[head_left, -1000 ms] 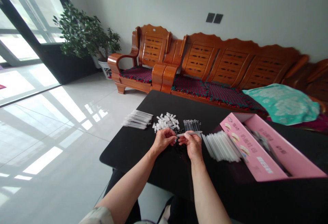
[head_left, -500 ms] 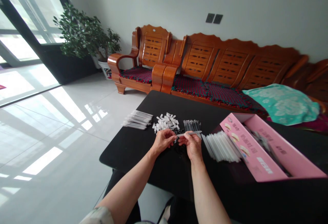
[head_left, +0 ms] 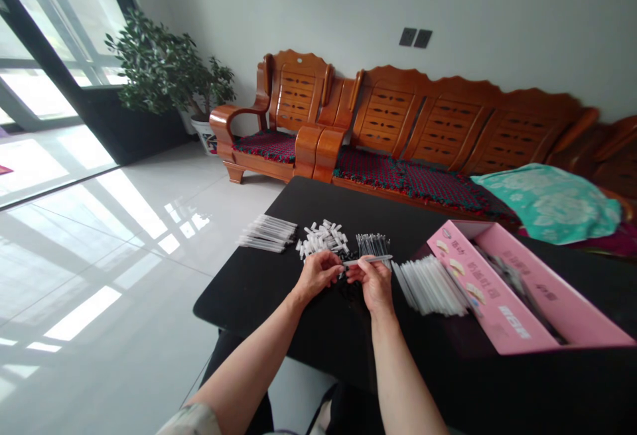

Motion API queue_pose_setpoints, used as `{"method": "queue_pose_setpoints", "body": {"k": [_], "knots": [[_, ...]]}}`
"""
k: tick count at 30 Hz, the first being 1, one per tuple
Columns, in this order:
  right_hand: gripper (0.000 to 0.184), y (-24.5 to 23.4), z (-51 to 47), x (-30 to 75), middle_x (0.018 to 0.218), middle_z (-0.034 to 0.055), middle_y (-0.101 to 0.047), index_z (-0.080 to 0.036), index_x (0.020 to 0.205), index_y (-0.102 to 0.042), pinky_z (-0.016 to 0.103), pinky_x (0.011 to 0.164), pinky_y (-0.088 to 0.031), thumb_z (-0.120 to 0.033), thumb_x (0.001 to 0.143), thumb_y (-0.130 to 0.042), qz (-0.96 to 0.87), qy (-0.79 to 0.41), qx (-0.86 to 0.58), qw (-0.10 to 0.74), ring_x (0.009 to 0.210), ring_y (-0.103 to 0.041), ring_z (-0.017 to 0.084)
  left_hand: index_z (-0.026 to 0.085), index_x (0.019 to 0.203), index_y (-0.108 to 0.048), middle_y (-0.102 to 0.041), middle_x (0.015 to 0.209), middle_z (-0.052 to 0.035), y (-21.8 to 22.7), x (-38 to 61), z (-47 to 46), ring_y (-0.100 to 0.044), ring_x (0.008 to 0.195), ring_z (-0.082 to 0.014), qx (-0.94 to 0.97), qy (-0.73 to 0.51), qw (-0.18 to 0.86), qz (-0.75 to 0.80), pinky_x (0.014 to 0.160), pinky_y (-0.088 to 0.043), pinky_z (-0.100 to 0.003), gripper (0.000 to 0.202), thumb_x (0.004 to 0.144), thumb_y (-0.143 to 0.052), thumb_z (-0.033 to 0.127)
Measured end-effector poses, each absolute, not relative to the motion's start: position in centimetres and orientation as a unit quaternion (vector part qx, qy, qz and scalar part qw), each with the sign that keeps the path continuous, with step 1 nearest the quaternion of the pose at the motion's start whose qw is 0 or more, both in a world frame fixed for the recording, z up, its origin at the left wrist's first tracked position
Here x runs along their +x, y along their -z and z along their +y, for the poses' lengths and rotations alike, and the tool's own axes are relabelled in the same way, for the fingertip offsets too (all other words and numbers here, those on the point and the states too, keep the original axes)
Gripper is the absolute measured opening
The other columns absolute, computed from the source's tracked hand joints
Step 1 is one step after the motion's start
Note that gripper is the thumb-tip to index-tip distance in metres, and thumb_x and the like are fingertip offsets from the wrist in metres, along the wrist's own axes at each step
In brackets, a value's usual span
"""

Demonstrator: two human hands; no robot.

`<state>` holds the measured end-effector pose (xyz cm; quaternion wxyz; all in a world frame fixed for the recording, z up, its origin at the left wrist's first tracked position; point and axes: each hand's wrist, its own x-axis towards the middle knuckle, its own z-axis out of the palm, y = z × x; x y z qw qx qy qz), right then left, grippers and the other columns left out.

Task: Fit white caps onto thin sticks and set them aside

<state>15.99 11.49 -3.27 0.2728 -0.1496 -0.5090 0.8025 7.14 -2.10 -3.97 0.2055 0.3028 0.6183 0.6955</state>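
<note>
A slim white pen [head_left: 382,258] lies almost level between my two hands, its narrow end to the right. My right hand [head_left: 374,281] grips it around the middle, thumb on top. At its left end my left hand [head_left: 318,272] is closed in a pinch; any small part between those fingertips is hidden. Under and behind the hands are small black pieces [head_left: 352,289], partly covered. Just beyond lie a heap of white pen caps [head_left: 323,236] and a bundle of thin pen refills [head_left: 373,244].
Finished-looking white pens [head_left: 269,232] lie in a row at the table's left. Translucent white pen barrels [head_left: 430,286] are piled right of my hands, against an open pink box [head_left: 497,302]. The black table [head_left: 249,292] faces a wooden sofa [head_left: 393,113].
</note>
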Motion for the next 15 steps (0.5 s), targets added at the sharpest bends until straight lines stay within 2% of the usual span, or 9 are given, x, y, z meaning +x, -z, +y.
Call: {"method": "queue_pose_setpoints", "body": {"k": [3,5,7,9,12,15], "knots": [[0.023,3.28,11.48,16.02,0.065,0.0048,-0.073,-0.016,0.083,-0.062,0.025,0.042,-0.056,-0.030,0.072,-0.077,-0.510,-0.802,-0.150,0.274,0.050,-0.069,0.019,0.014,0.100,-0.063,-0.062,0.064,0.0000,3.85,7.16,-2.13,-0.056,0.045,-0.0096,0.298,-0.711,0.199,0.605,0.036,-0.038,-0.016,0.045,0.072,-0.077,0.046],[0.022,3.32,11.50,16.02,0.065,0.0047,-0.073,-0.016,0.083,-0.062,0.026,0.042,-0.056,-0.030,0.073,-0.076,-0.512,-0.801,-0.150,0.272,0.049,-0.069,0.019,0.013,0.091,-0.065,-0.060,0.057,-0.0001,3.96,7.15,-2.24,-0.052,0.041,-0.0085,0.309,-0.689,0.196,0.626,0.035,-0.035,-0.015,0.039,0.080,-0.068,0.051],[0.022,3.36,11.54,16.00,0.064,0.0043,-0.073,-0.016,0.083,-0.062,0.026,0.042,-0.056,-0.030,0.073,-0.076,-0.512,-0.801,-0.150,0.272,0.048,-0.068,0.018,0.013,0.077,-0.065,-0.056,0.049,-0.0001,4.18,7.10,-2.33,-0.048,0.037,-0.0074,0.322,-0.660,0.198,0.649,0.035,-0.032,-0.015,0.042,0.087,-0.058,0.053],[0.023,3.37,11.56,15.98,0.064,0.0039,-0.073,-0.016,0.083,-0.062,0.025,0.042,-0.056,-0.029,0.072,-0.077,-0.510,-0.802,-0.152,0.273,0.048,-0.068,0.018,0.013,0.074,-0.064,-0.055,0.047,0.0003,4.33,7.05,-2.31,-0.047,0.036,-0.0072,0.327,-0.650,0.199,0.657,0.035,-0.033,-0.015,0.042,0.087,-0.058,0.052],[0.023,3.31,11.55,15.97,0.064,0.0041,-0.073,-0.016,0.084,-0.062,0.025,0.042,-0.056,-0.029,0.072,-0.077,-0.509,-0.802,-0.153,0.273,0.049,-0.068,0.019,0.013,0.088,-0.064,-0.059,0.056,0.0005,4.22,7.02,-2.17,-0.053,0.041,-0.0089,0.319,-0.677,0.204,0.631,0.036,-0.037,-0.016,0.037,0.079,-0.069,0.048],[0.023,3.21,11.49,16.00,0.065,0.0047,-0.073,-0.016,0.083,-0.062,0.025,0.042,-0.056,-0.030,0.072,-0.077,-0.510,-0.802,-0.151,0.272,0.049,-0.069,0.019,0.014,0.108,-0.060,-0.064,0.069,-0.0007,3.98,7.06,-2.14,-0.057,0.046,-0.0099,0.313,-0.704,0.204,0.604,0.037,-0.040,-0.016,0.049,0.074,-0.075,0.046]]}}
